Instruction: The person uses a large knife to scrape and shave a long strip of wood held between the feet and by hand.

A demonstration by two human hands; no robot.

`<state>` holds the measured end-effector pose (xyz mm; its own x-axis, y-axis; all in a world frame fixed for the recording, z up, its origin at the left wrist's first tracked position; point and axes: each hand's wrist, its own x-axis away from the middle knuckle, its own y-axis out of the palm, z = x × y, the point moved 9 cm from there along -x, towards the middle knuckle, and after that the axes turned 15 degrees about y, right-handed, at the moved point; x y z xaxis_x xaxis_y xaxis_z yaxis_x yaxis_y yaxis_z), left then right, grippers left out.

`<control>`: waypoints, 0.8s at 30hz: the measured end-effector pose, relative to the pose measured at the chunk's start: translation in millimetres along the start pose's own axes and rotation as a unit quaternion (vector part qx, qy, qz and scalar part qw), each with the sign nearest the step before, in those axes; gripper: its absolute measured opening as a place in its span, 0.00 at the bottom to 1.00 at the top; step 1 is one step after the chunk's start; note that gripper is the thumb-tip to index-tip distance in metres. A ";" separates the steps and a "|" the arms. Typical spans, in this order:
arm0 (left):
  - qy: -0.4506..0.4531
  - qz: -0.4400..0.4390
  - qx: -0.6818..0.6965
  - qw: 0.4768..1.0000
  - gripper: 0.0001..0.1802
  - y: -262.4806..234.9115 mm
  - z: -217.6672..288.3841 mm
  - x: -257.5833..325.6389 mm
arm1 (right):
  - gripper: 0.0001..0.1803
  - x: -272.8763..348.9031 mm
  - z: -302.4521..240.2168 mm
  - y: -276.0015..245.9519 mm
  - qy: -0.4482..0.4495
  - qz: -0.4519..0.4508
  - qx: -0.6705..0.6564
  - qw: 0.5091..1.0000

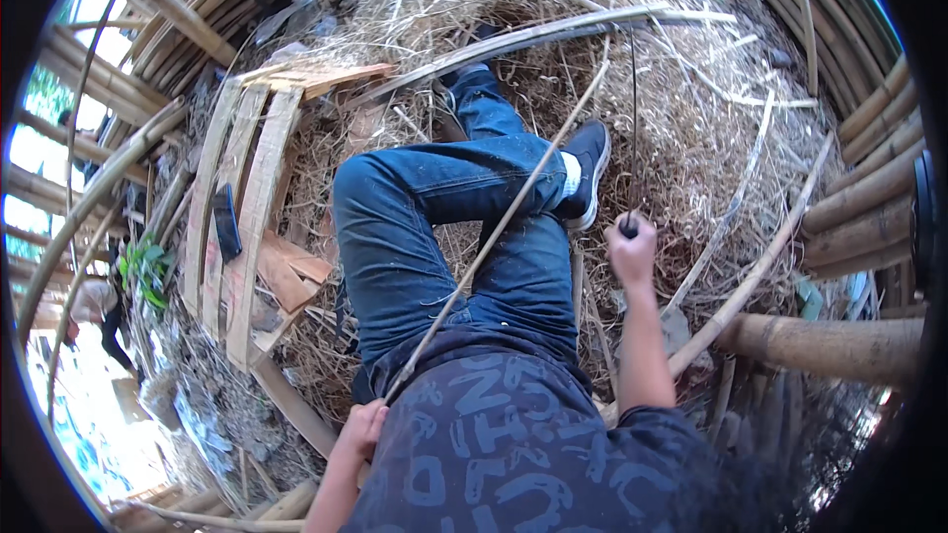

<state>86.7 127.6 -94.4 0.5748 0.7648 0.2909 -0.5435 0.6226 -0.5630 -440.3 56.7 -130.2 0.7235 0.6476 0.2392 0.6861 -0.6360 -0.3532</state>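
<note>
I sit on a heap of bamboo shavings (691, 128), legs in blue jeans (434, 227) crossed, a dark shoe (588, 173) on the right foot. My left hand (363, 429), low by my hip, grips the near end of a long thin bamboo strip (494, 232) that runs diagonally up across my lap toward the far right. My right hand (632, 255) is a fist round the dark handle of a long thin blade (633, 118), seen edge-on and pointing away from me. The blade stands just right of the strip's far part; whether they touch is unclear.
Pale wooden slats (247, 217) lie at my left with a flat dark object (227, 222) on them. Thick bamboo poles (839, 345) lie at the right, more stacked at the upper left (148, 0). A long split bamboo piece (553, 35) crosses beyond my feet. Another person (99, 306) is at far left.
</note>
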 end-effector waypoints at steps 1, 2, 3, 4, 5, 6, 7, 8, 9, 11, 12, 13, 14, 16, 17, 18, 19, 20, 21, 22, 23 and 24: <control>-0.015 0.011 0.012 1.000 0.17 -1.8 0.8 0.4 | 0.08 11.5 7.6 18.5 0.012 -0.027 -0.030 0.999; -0.010 0.068 0.068 0.995 0.17 -5.6 4.0 1.3 | 0.08 24.8 0.6 34.6 -0.007 -0.031 -0.042 0.999; -0.018 0.055 0.068 0.996 0.17 -8.1 0.1 -1.2 | 0.08 39.8 -5.3 53.2 0.058 -0.094 -0.120 0.987; -0.031 0.056 0.049 0.997 0.17 -13.1 -2.3 -1.1 | 0.07 52.8 -18.7 65.7 0.046 -0.125 -0.142 0.981; -0.027 0.071 0.071 0.995 0.18 -22.0 9.5 -7.8 | 0.06 66.2 -33.0 78.7 0.080 -0.154 -0.184 0.968; -0.003 0.081 0.079 0.994 0.19 -25.8 6.5 -10.2 | 0.06 79.9 -51.5 89.4 0.090 -0.194 -0.211 0.954; -0.006 0.087 0.112 0.990 0.20 -31.3 7.8 -13.9 | 0.06 93.3 -67.4 98.4 0.104 -0.229 -0.236 0.938; 0.007 0.087 0.134 0.987 0.21 -39.1 8.7 -20.7 | 0.06 106.2 -86.8 103.4 0.092 -0.250 -0.261 0.928; 0.010 0.082 0.123 0.989 0.21 -47.5 6.9 -26.7 | 0.06 118.3 -106.5 105.4 0.082 -0.268 -0.285 0.917; 0.039 0.090 0.123 0.988 0.20 -73.2 19.1 -44.5 | 0.06 139.7 -141.5 109.6 0.039 -0.296 -0.323 0.898; 0.064 0.087 0.103 0.989 0.21 -83.9 17.9 -55.6 | 0.06 149.3 -157.8 112.4 0.011 -0.306 -0.337 0.890; 0.083 0.079 0.102 0.988 0.21 -92.5 20.6 -68.5 | 0.06 156.0 -171.9 113.3 -0.013 -0.314 -0.352 0.882; 0.104 0.079 0.104 0.986 0.21 -102.5 24.8 -77.2 | 0.06 166.0 -190.0 117.5 -0.044 -0.335 -0.348 0.874; 0.147 0.088 0.120 0.978 0.20 -126.4 48.6 -89.1 | 0.06 185.2 -218.4 123.1 -0.065 -0.383 -0.354 0.851; 0.159 0.081 0.108 0.978 0.19 -135.3 58.5 -91.8 | 0.07 195.1 -234.1 123.2 -0.074 -0.411 -0.366 0.832; 0.173 0.091 0.119 0.973 0.18 -139.3 62.6 -93.1 | 0.07 207.7 -248.2 125.0 -0.070 -0.440 -0.381 0.810; 0.192 0.097 0.126 0.969 0.17 -146.3 67.3 -97.0 | 0.07 214.1 -256.8 124.0 -0.072 -0.448 -0.387 0.802; 0.188 0.088 0.138 0.968 0.17 -148.1 70.7 -98.8 | 0.07 218.9 -261.6 122.9 -0.073 -0.457 -0.376 0.803; 0.189 0.075 0.145 0.968 0.17 -150.7 74.2 -98.9 | 0.07 223.7 -266.2 122.0 -0.079 -0.460 -0.368 0.804; 0.210 0.067 0.156 0.963 0.16 -151.2 76.7 -99.3 | 0.07 225.7 -264.5 121.7 -0.077 -0.455 -0.352 0.815; 0.190 0.042 0.162 0.967 0.16 -150.4 76.4 -97.1 | 0.07 227.5 -262.1 121.0 -0.073 -0.448 -0.336 0.825; 0.168 0.020 0.163 0.972 0.15 -155.1 79.8 -88.4 | 0.07 230.4 -260.4 121.5 -0.068 -0.444 -0.323 0.833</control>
<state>71.4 -23.4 28.9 0.6870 0.7262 -0.0268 -0.7031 0.6549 -0.2772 -170.3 19.4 117.6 -0.0761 0.9968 0.0258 0.8760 0.0545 0.4793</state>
